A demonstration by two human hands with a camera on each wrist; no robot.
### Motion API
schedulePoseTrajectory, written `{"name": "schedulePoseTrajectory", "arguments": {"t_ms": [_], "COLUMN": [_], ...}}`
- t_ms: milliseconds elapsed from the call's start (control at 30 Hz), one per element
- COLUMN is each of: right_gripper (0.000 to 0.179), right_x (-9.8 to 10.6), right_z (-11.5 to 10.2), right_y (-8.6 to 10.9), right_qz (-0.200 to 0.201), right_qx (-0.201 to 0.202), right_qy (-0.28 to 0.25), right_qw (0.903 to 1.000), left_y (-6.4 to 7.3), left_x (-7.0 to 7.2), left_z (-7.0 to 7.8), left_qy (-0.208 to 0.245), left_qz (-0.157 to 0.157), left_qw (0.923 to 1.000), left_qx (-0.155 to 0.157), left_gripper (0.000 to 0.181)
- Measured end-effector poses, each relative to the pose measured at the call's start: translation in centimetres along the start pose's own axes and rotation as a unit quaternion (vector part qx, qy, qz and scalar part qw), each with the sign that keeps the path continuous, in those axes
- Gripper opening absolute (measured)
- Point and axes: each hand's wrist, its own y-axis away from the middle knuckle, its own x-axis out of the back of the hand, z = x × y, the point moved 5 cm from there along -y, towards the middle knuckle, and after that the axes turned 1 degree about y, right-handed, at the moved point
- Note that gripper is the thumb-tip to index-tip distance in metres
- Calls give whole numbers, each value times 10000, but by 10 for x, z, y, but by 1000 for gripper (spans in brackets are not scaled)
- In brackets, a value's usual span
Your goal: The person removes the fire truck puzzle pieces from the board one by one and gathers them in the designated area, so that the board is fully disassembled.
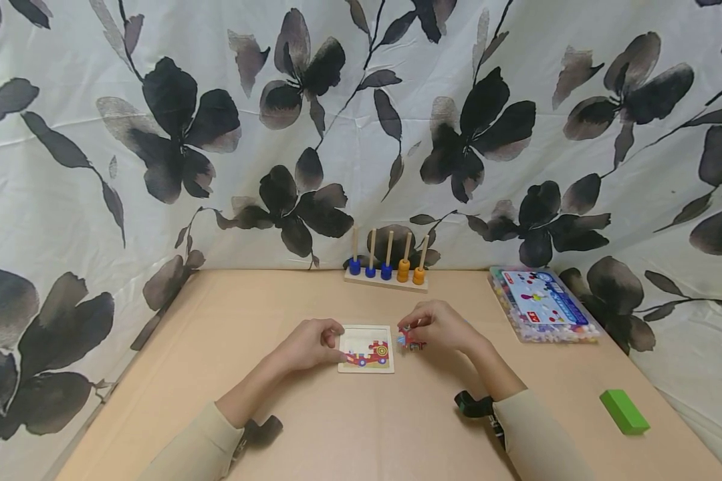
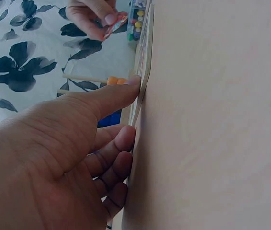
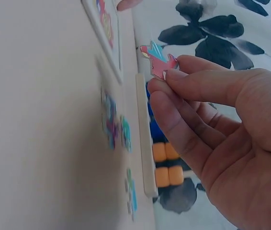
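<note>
A small square puzzle board lies on the table with red vehicle pieces in its lower part. My left hand grips the board's left edge, thumb on top and fingers at the side, as the left wrist view also shows. To the right of the board, my right hand pinches a red and blue puzzle piece between thumb and fingertips, held above the table. Below that hand, in the right wrist view, several loose puzzle pieces lie on the table, blurred.
A wooden peg stand with blue and orange beads stands at the back of the table. Back right lies a clear box of colourful beads. A green block sits near the right edge. Floral cloth hangs behind.
</note>
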Motion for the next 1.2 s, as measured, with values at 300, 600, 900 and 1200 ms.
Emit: {"name": "schedulePoseTrajectory", "arguments": {"t_ms": [300, 600, 900, 1200], "right_gripper": [20, 20, 21, 21], "right_x": [17, 32, 40, 42], "right_z": [11, 22, 32, 40], "right_y": [6, 9, 15, 15], "right_qz": [13, -24, -42, -233], "right_qx": [-100, -117, -264, -247], "right_qy": [-101, 122, 125, 151], "right_qw": [9999, 9999, 9996, 9993], "left_y": [-1, -1, -2, -1], "left_x": [0, 0, 0, 1], "left_z": [0, 0, 1, 5], "left_qy": [13, 1, -86, 6], "left_qz": [9, 0, -3, 1], "left_qw": [9999, 10000, 9999, 9999], "left_qx": [-110, -95, -109, -160], "left_gripper": [51, 51, 50, 49]}}
